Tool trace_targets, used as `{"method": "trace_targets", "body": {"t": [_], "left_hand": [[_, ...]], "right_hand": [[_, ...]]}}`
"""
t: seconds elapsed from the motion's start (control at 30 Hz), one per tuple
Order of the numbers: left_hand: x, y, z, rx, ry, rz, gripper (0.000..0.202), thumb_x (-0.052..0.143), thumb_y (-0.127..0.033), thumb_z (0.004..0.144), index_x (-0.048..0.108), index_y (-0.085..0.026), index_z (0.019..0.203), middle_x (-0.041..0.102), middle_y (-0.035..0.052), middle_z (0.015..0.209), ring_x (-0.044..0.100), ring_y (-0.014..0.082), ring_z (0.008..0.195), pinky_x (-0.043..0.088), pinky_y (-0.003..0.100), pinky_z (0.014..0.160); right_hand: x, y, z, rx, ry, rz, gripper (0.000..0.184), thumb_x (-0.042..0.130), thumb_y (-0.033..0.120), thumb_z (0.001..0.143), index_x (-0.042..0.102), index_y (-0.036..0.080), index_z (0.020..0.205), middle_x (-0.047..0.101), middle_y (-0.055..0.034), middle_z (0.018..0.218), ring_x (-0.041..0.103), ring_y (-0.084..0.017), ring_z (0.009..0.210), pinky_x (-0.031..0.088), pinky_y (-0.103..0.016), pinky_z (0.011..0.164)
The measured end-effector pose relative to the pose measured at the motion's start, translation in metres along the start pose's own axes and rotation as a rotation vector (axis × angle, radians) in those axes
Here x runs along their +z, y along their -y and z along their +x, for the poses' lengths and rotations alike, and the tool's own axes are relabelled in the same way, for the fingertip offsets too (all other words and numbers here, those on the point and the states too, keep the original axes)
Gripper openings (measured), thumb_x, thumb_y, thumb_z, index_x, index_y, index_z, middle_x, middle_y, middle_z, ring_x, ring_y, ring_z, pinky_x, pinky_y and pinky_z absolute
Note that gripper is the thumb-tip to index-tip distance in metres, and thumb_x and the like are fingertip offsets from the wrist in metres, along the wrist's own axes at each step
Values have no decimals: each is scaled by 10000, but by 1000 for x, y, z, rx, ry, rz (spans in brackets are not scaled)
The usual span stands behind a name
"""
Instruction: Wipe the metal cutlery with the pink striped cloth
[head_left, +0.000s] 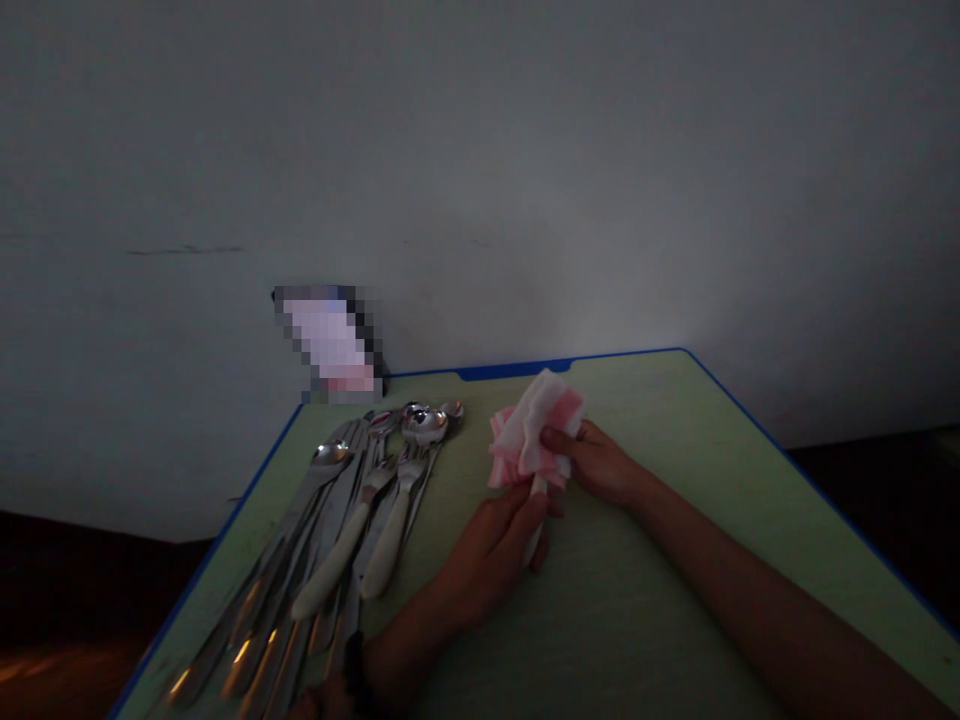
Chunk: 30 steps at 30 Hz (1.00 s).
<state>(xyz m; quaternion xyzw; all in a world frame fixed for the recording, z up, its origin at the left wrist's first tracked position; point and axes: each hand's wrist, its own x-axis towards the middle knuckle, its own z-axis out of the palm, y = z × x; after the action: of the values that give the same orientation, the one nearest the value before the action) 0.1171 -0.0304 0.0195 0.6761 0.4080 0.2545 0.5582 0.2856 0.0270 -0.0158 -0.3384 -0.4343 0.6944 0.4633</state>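
My right hand (596, 462) is closed on a crumpled pink-and-white cloth (534, 432) near the middle of the green table (675, 440). Just in front of it, my left hand (491, 550) grips the white handle of a utensil (535, 520). The utensil's upper end goes up into the cloth and is hidden by it, so I cannot tell what kind of utensil it is. To the left of both hands lies a fanned row of cutlery (352, 520).
The cutlery row holds several metal spoons and white-handled pieces, stretching from the table's back to its front left edge. The table has a blue rim (517, 368) and stands against a pale wall. A blurred-out object (330, 340) leans at the back left corner.
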Motion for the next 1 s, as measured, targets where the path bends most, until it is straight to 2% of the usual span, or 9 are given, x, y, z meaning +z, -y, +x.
{"method": "trace_targets", "body": {"t": [0.17, 0.37, 0.47, 0.6, 0.8, 1.0], "left_hand": [[0, -3, 0, -20, -3, 38, 405, 277, -444, 923, 561, -157, 898, 511, -24, 565, 498, 136, 554, 380, 246, 587], [1, -3, -1, -27, 1, 4, 402, 258, -443, 930, 540, -171, 841, 488, -37, 556, 476, 119, 543, 367, 233, 581], [3, 1, -1, -31, -23, -41, 391, 258, -441, 933, 525, -175, 832, 473, -44, 555, 453, 110, 531, 354, 227, 564], [4, 4, -2, -34, -50, -80, 383, 260, -441, 934, 509, -174, 816, 470, -43, 565, 438, 105, 528, 344, 228, 558], [4, 3, -2, -33, -82, -117, 372, 265, -439, 935, 505, -172, 836, 464, -44, 563, 417, 101, 518, 333, 232, 549], [5, 4, -2, -10, -99, -140, 370, 242, -426, 944, 491, -177, 833, 440, -47, 571, 389, 94, 525, 317, 228, 552]], "right_hand": [[4, -1, 4, -7, -76, 45, 394, 548, 529, 769, 619, 147, 829, 649, -31, 695, 567, -140, 616, 427, -256, 573], [12, 10, 7, 4, -94, 269, 477, 437, 577, 810, 602, 171, 999, 678, -66, 874, 605, -198, 873, 457, -312, 763], [14, 16, 5, -21, -52, 342, 492, 358, 553, 847, 570, 178, 1085, 676, -64, 941, 595, -204, 941, 447, -329, 817], [14, 21, 2, -20, -41, 347, 427, 365, 459, 851, 558, 172, 1101, 677, -61, 961, 598, -210, 951, 443, -341, 832], [11, 16, 5, 11, -55, 363, 305, 422, 327, 804, 586, 167, 1005, 690, -66, 910, 614, -217, 918, 457, -365, 812], [5, 11, 6, 12, -50, 400, 259, 445, 335, 800, 603, 181, 934, 695, -58, 893, 617, -212, 919, 462, -367, 813]]}}
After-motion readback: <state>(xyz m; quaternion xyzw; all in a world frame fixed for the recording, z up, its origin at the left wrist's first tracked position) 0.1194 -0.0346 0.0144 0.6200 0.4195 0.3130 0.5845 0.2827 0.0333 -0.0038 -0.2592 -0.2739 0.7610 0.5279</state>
